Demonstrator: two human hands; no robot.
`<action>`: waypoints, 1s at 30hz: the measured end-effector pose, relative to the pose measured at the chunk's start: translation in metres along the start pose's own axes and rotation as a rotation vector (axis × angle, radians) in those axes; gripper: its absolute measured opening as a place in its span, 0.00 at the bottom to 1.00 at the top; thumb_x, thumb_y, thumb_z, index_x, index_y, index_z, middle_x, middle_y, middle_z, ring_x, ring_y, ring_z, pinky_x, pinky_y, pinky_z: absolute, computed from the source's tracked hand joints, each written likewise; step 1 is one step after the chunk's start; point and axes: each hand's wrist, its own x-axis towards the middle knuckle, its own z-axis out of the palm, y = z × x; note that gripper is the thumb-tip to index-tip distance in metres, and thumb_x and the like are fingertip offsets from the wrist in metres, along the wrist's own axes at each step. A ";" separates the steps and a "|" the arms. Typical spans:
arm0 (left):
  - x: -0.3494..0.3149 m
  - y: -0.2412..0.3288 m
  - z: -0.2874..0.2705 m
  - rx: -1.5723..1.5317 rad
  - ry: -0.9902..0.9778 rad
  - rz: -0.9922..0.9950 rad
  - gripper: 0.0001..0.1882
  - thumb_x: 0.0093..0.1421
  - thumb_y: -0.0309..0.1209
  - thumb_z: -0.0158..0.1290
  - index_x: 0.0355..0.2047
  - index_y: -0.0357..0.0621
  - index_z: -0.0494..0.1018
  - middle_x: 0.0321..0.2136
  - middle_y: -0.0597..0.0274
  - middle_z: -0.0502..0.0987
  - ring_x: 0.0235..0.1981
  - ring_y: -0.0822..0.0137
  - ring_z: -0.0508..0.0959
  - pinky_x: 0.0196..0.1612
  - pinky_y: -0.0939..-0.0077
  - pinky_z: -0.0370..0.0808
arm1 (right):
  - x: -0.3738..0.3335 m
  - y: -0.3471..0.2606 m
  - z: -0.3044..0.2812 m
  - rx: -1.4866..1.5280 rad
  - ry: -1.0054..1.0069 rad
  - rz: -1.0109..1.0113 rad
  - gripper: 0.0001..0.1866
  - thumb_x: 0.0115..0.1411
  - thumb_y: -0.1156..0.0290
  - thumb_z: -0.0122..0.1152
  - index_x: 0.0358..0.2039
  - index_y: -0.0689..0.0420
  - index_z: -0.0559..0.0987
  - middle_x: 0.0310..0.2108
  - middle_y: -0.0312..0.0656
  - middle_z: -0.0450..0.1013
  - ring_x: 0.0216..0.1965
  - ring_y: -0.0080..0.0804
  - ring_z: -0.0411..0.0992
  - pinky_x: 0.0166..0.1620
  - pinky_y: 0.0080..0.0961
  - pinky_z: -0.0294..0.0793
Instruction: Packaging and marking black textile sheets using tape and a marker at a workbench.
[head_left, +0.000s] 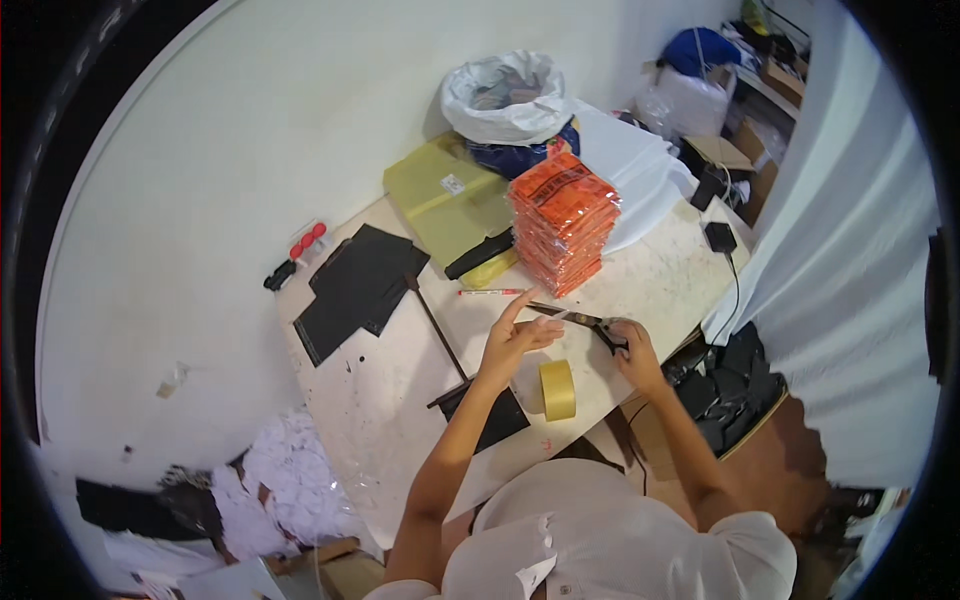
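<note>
My right hand (634,352) is closed around the black handles of a pair of scissors (582,318). The dark blades point left, toward my left hand (508,342). That hand is held over the table with its index finger stretched out and apart from the others, close to the blade tips. A small pale glint shows beside its fingertips; I cannot tell whether it is a strip or part of a blade. Just below the hands stands a roll of yellowish tape (557,390). Beyond them rises a tall stack of orange plastic-wrapped packets (565,225), with a red-and-white pen (490,292) lying to its left.
Black flat pieces (362,290) lie on the white table (400,420), left, near a thin dark rod (437,325). A yellow folder (440,185) and a lined white sack (505,100) are at the back. A black adapter (720,237) sits at the right edge.
</note>
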 end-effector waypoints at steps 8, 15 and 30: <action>0.011 0.011 -0.014 -0.022 0.001 -0.019 0.21 0.61 0.29 0.46 0.55 0.41 0.60 0.40 0.46 0.75 0.42 0.58 0.76 0.46 0.71 0.73 | 0.009 0.025 -0.016 -0.496 -0.672 0.060 0.22 0.39 0.74 0.58 0.39 0.64 0.69 0.39 0.54 0.67 0.45 0.49 0.66 0.46 0.37 0.69; 0.013 0.011 -0.021 -0.032 -0.004 -0.017 0.21 0.61 0.28 0.45 0.55 0.39 0.60 0.40 0.46 0.75 0.42 0.57 0.76 0.47 0.69 0.73 | 0.008 0.034 -0.107 -0.235 -0.639 -0.020 0.26 0.37 0.68 0.63 0.40 0.63 0.72 0.36 0.50 0.69 0.42 0.50 0.66 0.45 0.39 0.65; 0.025 0.023 -0.009 -0.002 -0.045 -0.045 0.19 0.60 0.28 0.45 0.52 0.39 0.63 0.39 0.48 0.75 0.42 0.60 0.77 0.48 0.71 0.72 | 0.040 -0.051 -0.145 -0.158 -0.625 -0.125 0.29 0.34 0.67 0.69 0.39 0.61 0.71 0.34 0.45 0.69 0.40 0.41 0.67 0.47 0.30 0.60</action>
